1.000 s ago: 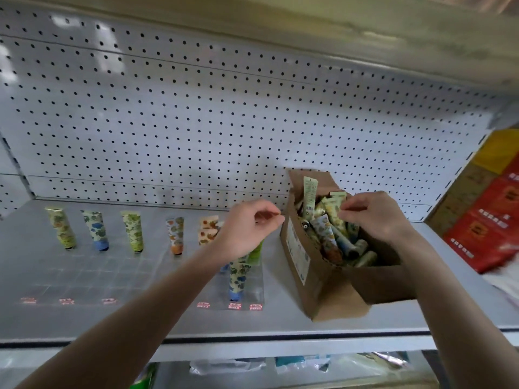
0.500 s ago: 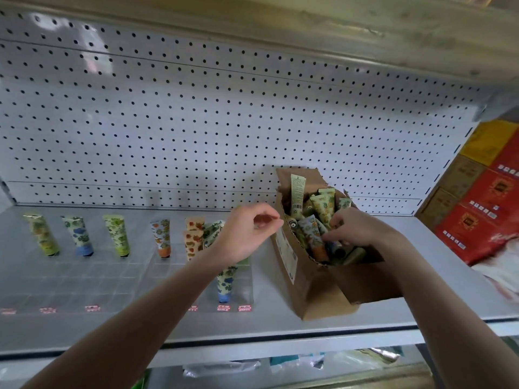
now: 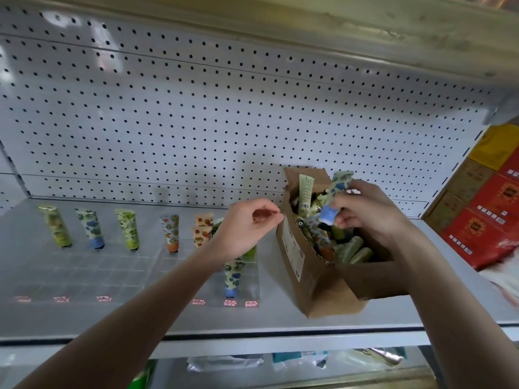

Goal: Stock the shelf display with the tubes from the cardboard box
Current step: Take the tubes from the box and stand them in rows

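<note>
Here, the right hand [image 3: 370, 217], pinching a blue-capped tube [image 3: 335, 197] above the cardboard box [image 3: 323, 287], should lift it straight clear; the left hand [image 3: 244, 231], loosely curled and empty, hovers beside the box.

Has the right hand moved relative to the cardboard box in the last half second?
Yes. The right hand has come up from among the tubes in the cardboard box and now grips a blue-capped tube above them.

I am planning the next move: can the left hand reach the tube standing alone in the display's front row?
Probably yes: the left hand hovers close to that tube, with nothing between them.
</note>
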Demonstrator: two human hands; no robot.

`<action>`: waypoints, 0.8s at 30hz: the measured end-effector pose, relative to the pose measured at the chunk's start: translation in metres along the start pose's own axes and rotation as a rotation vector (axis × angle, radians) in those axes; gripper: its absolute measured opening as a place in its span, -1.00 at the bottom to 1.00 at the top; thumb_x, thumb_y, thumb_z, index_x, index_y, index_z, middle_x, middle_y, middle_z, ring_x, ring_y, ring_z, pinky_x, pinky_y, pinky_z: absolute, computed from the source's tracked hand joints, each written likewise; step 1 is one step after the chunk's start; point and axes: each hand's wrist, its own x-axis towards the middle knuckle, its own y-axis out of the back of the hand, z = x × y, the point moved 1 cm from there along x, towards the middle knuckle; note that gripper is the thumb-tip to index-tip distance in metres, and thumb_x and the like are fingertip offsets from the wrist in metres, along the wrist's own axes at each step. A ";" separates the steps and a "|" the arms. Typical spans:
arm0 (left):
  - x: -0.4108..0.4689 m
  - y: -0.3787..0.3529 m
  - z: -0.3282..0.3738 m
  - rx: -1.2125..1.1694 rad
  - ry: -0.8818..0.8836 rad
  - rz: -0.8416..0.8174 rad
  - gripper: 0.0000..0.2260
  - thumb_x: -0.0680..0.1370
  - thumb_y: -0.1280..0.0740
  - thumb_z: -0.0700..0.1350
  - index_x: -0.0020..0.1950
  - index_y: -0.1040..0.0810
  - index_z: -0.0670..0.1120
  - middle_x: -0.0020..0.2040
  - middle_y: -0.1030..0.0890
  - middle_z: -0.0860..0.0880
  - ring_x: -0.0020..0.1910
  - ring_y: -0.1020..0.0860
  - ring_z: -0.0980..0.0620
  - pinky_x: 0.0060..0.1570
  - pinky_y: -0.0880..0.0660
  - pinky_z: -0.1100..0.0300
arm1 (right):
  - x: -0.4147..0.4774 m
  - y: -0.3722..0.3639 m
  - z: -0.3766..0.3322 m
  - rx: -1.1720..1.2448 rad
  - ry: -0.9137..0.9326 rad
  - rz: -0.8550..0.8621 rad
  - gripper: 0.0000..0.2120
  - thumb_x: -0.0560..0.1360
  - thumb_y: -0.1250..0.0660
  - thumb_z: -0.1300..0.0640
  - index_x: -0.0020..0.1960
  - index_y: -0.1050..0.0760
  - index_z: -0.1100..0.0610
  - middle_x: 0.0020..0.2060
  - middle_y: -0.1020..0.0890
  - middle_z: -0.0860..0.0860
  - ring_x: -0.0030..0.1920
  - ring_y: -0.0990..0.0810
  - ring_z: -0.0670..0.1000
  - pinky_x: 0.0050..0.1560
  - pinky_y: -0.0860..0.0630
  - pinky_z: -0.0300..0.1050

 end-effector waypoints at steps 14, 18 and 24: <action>-0.022 0.044 -0.009 -0.180 0.089 0.023 -0.85 0.42 -0.45 -0.25 -0.05 -0.61 -0.24 -0.15 -0.65 -0.16 -0.20 -0.56 0.13 -0.15 -0.48 0.30 | -0.002 -0.093 -0.026 0.145 0.160 -0.177 -0.92 0.53 -0.31 0.20 -0.13 -0.50 0.18 -0.34 -0.60 0.07 -0.43 -0.59 -0.05 -0.28 -0.60 -0.20; -0.030 0.059 -0.021 -0.084 0.102 -0.015 -0.86 0.39 -0.48 -0.21 -0.07 -0.62 -0.14 -0.19 -0.67 -0.02 -0.22 -0.59 0.14 -0.17 -0.47 0.34 | 0.003 -0.110 -0.026 0.087 0.243 -0.182 -0.91 0.51 -0.33 0.22 -0.13 -0.53 0.24 -0.36 -0.57 0.09 -0.41 -0.54 -0.07 -0.29 -0.56 -0.28; -0.040 0.074 -0.040 0.055 0.169 -0.012 -0.84 0.36 -0.52 -0.11 -0.15 -0.61 -0.12 -0.25 -0.65 0.01 -0.24 -0.58 0.05 -0.19 -0.49 0.18 | 0.009 -0.133 -0.025 0.000 0.344 -0.165 -0.89 0.43 -0.42 0.29 -0.11 -0.51 0.29 -0.34 -0.59 0.15 -0.40 -0.52 -0.05 -0.31 -0.48 -0.23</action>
